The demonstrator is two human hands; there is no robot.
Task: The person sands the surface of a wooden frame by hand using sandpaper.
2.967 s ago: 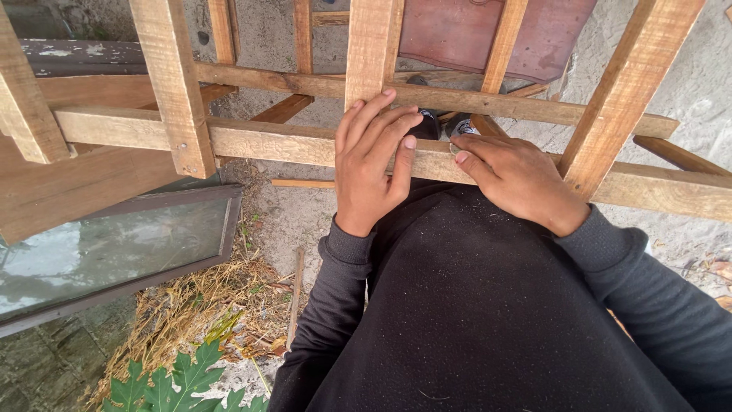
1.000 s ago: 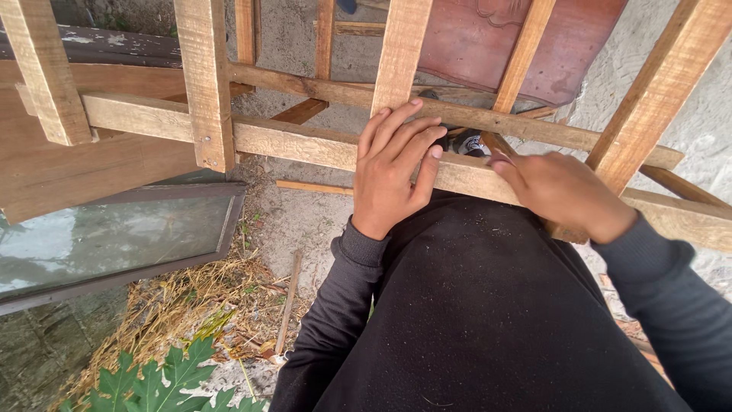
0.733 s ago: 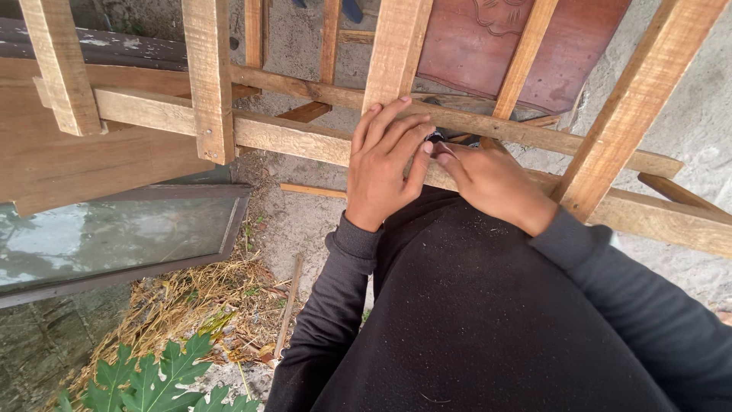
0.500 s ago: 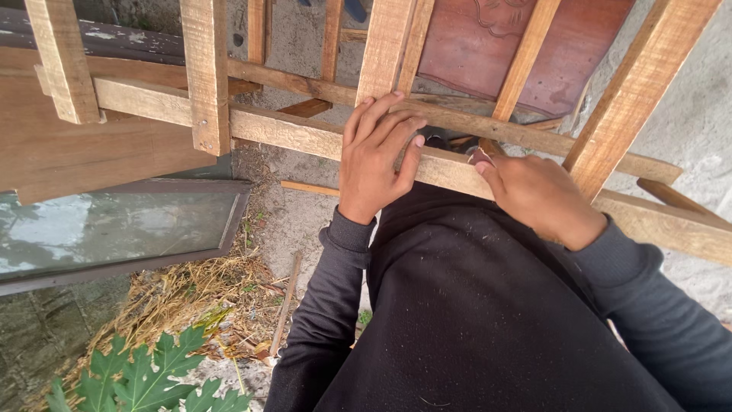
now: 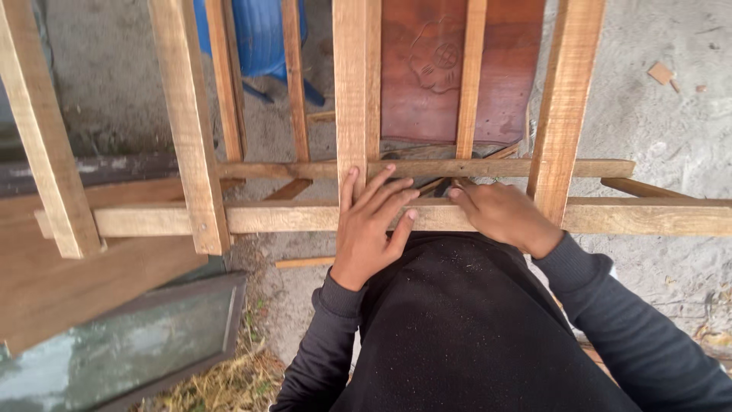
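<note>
The person leans over a bare timber frame, both hands on its near horizontal rail [image 5: 305, 217], which runs left to right just beyond their dark-sleeved arms. The left hand [image 5: 370, 229] lies flat and released on that rail, fingers [image 5: 385, 202] spread and reaching up against the base of the wide upright post [image 5: 356, 84] in the middle. The right hand [image 5: 499, 214] rests just to the right of it, knuckles up and curled over the rail, its fingertips pointing toward a small dark object [image 5: 442, 187] that sits between the 2 hands, between the near rail and the thinner far rail [image 5: 427, 168]; I cannot tell what that object is, nor whether the right grip is clenched on it or merely touching it. Another upright post [image 5: 564, 99] rises just right of the right hand. Beyond the frame, a reddish-brown carved panel [image 5: 427, 69] lies on the sandy ground [image 5: 656, 130], and a blue plastic item [image 5: 259, 34] shows far left of it. Near left, a glass pane in a dark frame [image 5: 130, 343] lies beside dry straw [image 5: 221, 385].
</note>
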